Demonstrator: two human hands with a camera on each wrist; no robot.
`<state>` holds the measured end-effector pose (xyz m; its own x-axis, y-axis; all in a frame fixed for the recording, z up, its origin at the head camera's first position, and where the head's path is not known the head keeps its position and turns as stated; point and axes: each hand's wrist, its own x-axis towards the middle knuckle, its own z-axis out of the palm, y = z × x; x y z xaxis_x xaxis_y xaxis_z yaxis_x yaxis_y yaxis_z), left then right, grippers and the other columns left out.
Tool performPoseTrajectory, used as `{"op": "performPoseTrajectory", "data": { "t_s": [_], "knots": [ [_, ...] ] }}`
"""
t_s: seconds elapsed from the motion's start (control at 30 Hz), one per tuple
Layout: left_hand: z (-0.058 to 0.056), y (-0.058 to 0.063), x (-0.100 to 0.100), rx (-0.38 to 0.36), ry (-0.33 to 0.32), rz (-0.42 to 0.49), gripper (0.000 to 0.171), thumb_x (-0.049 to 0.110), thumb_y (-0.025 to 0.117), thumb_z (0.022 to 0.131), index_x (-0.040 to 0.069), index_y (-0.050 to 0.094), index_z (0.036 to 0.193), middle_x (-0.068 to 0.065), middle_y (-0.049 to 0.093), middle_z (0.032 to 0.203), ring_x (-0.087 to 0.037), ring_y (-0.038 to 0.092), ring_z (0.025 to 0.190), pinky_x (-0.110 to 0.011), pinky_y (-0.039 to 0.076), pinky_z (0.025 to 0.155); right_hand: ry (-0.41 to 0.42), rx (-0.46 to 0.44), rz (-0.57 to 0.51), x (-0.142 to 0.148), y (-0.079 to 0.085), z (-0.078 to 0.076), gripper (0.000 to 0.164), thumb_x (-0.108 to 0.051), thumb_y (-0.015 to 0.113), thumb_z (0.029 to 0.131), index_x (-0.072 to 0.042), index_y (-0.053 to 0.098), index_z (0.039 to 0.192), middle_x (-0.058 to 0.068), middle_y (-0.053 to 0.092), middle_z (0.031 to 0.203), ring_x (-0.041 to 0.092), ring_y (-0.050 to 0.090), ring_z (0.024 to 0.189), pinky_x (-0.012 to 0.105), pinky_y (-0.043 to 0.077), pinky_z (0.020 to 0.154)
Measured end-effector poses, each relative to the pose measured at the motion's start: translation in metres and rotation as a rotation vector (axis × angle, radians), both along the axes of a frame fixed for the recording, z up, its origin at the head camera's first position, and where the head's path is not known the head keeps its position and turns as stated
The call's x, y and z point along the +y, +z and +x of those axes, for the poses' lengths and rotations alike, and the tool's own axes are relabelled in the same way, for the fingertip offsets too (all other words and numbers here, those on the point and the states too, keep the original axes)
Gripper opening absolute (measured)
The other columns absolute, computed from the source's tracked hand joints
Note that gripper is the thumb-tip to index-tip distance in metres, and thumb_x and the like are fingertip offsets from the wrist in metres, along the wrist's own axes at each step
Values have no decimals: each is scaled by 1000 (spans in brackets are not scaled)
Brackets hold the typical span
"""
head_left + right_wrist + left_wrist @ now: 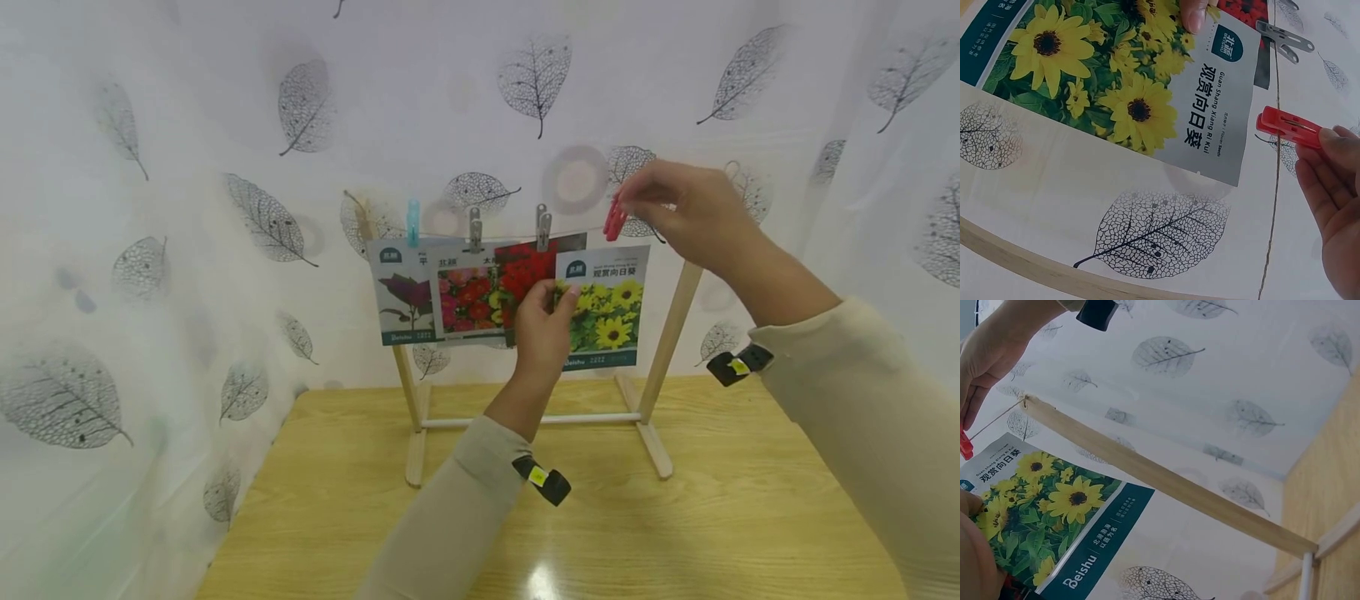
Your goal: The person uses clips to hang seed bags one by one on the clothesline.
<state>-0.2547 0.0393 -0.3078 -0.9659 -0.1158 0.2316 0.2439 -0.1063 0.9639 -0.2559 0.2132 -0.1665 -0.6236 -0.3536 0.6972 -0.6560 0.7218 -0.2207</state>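
Note:
My left hand [542, 337] pinches a seed packet with yellow sunflowers [609, 329] at its left side, thumb in front. Its top edge is just below the string [1270, 231]. Up and to the right, my right hand [686, 204] grips a red clothespin [1291, 127] between thumb and fingers; the pin's front end overlaps the string in the right wrist view. Beside the sunflower packet hangs one with red flowers [528, 262], under a metal clip [543, 232] and partly hidden by my left hand.
Farther left hang a packet with mixed flowers [471, 300] on another metal clip [475, 232] and one with a purple plant [405, 304] on a light blue clothespin [413, 223]. A wooden frame [670, 342] holds the string above the table [337, 508], before a leaf-print curtain [450, 83].

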Motion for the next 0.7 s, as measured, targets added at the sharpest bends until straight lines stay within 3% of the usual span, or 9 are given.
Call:
{"op": "performPoseTrajectory", "data": {
  "t_s": [0.13,0.33,0.5,0.7],
  "knots": [
    [0,2,1,10,3,-10,28,26,68,98,9,66,120,-4,61,143,-15,46,143,-37,48,110,16,-2,19,0,0,0,13,-7,70,94,-10,72,107,1,75,107,-3,68,101,2,41,91],
    [0,5,2,30,4,-16,22,27,68,98,10,68,113,0,70,126,-11,58,129,-35,53,100,29,-15,21,-1,-1,1,13,-5,70,94,-9,72,106,1,74,106,-6,66,102,2,41,90],
    [0,5,2,43,1,-9,23,28,68,98,11,68,114,0,70,128,-11,57,130,-36,53,101,17,-24,37,-2,-1,2,13,-4,69,94,-10,71,106,2,74,107,22,72,106,1,40,90],
    [-1,6,3,62,-3,11,22,26,68,98,10,68,112,1,72,123,-9,60,126,-35,53,100,28,-15,52,-1,-2,-1,14,-5,69,94,-10,71,107,0,74,107,13,71,104,2,41,91]
  ]
}}
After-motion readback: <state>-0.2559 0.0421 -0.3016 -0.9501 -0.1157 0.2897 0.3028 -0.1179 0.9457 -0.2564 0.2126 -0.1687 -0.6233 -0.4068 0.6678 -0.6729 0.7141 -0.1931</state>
